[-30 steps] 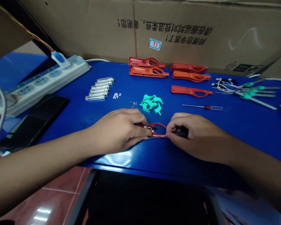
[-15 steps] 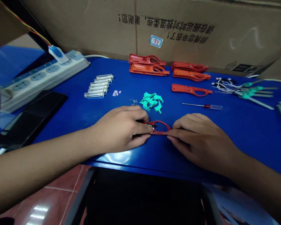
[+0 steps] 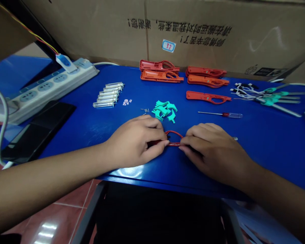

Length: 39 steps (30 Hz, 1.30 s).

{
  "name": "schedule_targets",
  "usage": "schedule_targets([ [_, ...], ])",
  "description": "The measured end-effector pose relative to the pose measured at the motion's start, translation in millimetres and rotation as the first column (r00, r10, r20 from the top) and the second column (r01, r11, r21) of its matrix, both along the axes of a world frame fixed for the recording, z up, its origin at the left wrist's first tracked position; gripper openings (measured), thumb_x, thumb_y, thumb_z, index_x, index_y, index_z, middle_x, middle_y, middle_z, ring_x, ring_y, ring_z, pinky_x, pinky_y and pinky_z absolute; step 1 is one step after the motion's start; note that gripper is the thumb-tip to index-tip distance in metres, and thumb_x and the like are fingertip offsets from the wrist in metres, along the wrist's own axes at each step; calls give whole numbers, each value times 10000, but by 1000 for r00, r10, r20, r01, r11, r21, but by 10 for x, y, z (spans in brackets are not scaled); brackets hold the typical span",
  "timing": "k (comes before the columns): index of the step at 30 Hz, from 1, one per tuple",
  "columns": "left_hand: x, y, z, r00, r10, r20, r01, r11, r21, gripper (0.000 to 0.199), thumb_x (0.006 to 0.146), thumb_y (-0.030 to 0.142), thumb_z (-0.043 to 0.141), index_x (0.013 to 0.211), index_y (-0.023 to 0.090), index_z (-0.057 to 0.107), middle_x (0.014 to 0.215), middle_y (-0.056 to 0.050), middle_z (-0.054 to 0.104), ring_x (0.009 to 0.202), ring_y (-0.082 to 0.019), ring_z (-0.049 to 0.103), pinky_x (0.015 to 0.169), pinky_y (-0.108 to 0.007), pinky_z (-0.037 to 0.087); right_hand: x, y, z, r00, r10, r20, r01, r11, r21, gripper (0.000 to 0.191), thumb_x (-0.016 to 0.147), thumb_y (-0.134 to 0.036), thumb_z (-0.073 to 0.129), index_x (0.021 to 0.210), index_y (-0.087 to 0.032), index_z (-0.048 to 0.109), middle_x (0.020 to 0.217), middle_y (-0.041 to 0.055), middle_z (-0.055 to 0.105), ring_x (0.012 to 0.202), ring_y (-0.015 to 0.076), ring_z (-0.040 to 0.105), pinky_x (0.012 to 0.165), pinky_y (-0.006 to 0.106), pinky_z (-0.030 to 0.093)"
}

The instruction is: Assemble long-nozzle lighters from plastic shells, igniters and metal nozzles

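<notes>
Near the front edge of the blue table, a red plastic casing [image 3: 174,144] with a looped handle lies between both hands. My left hand [image 3: 142,140] is closed on its left part and hides most of it. At its right end, my right hand [image 3: 208,145] pinches it with thumb and fingertips. A small black piece shows inside the loop beside my left fingers. Several green plastic parts [image 3: 164,110] lie just behind the casing, with thin metal pins [image 3: 146,110] to their left. Behind my right hand rests a screwdriver [image 3: 228,115] with a clear handle.
Clear tubes [image 3: 108,95] and small pale pieces [image 3: 126,102] lie left of centre. Red-orange casings [image 3: 161,76] stand before a cardboard box [image 3: 193,20]. Wired green-and-metal parts [image 3: 271,97] sit at right, a power strip [image 3: 48,84] and dark phone [image 3: 38,132] at left.
My left fingers have shifted slightly right along the casing, covering the metal piece seen before. My right hand has moved slightly left and still pinches the end. The view has shifted a little.
</notes>
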State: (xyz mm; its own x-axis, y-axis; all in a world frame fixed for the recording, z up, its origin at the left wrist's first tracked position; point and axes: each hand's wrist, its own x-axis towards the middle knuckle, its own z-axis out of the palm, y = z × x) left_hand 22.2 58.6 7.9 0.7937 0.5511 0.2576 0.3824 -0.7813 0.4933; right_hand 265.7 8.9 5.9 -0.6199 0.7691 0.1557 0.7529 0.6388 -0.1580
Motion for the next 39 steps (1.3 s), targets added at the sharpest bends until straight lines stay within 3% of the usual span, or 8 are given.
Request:
schedule_targets([
  [3, 2, -26, -6, 999, 29, 15, -30, 998, 53, 237, 974, 259, 512, 902, 166, 718, 927, -60, 651, 836, -171, 576, 807, -332, 455, -2, 2, -3, 1000, 4, -12, -4, 1000, -21, 255, 1011, -279, 456, 973, -196, 694, 899, 63, 646, 829, 218, 568, 727, 373, 403],
  [8, 40, -17, -11, 983, 51, -176, -35, 995, 91, 230, 934, 238, 484, 805, 160, 658, 753, -36, 558, 714, -179, 459, 684, -336, 375, 5, -5, -41, 999, 1, -50, -2, 1000, -26, 228, 1004, -255, 472, 979, -183, 688, 921, 65, 634, 852, 216, 571, 741, 365, 434],
  [12, 49, -28, -9, 976, 61, -211, -41, 994, 98, 220, 908, 238, 483, 771, 167, 640, 741, -35, 539, 708, -181, 447, 681, -333, 372, 35, -9, -76, 994, 8, -107, -12, 999, -38, 194, 994, -236, 494, 999, -182, 681, 937, 58, 628, 867, 206, 566, 768, 357, 449],
  [18, 50, -85, 7, 944, 40, -327, 35, 974, 223, 193, 917, 270, 490, 813, 192, 633, 789, -41, 571, 764, -213, 493, 704, -353, 391, 16, -25, -55, 993, -7, -115, 5, 1000, -21, 196, 990, -250, 504, 976, -195, 692, 931, 51, 634, 859, 199, 573, 751, 349, 451],
  [23, 86, -94, 23, 937, 6, -350, 43, 990, 132, 190, 901, 248, 484, 761, 185, 597, 742, -29, 573, 720, -195, 496, 727, -338, 430, -62, -27, 8, 999, -25, -49, 27, 998, 56, 202, 965, -264, 534, 875, -174, 690, 878, 63, 645, 865, 225, 580, 749, 364, 444],
  [28, 73, -75, 17, 951, -15, -309, 56, 991, 124, 190, 908, 231, 477, 790, 187, 619, 747, -30, 572, 724, -192, 493, 748, -328, 430, -61, -24, -25, 995, 52, -89, -53, 999, -6, 232, 946, -163, 522, 1104, -215, 683, 993, 55, 649, 910, 217, 573, 784, 366, 439],
  [32, 49, -50, 32, 955, -60, -292, 85, 994, 74, 177, 908, 213, 488, 792, 180, 618, 746, -26, 566, 714, -177, 487, 755, -306, 427, -43, -11, -43, 986, 70, -148, -82, 994, -76, 275, 941, -127, 498, 1109, -235, 688, 1011, 51, 628, 906, 200, 551, 788, 347, 437],
  [39, -7, -41, 63, 964, -40, -262, 63, 995, 81, 196, 924, 254, 516, 775, 176, 616, 742, -21, 553, 707, -168, 500, 739, -305, 432, -131, 55, 154, 972, 187, 140, -183, 982, -38, 296, 912, -117, 520, 1119, -230, 700, 969, 57, 639, 801, 213, 535, 637, 333, 369],
])
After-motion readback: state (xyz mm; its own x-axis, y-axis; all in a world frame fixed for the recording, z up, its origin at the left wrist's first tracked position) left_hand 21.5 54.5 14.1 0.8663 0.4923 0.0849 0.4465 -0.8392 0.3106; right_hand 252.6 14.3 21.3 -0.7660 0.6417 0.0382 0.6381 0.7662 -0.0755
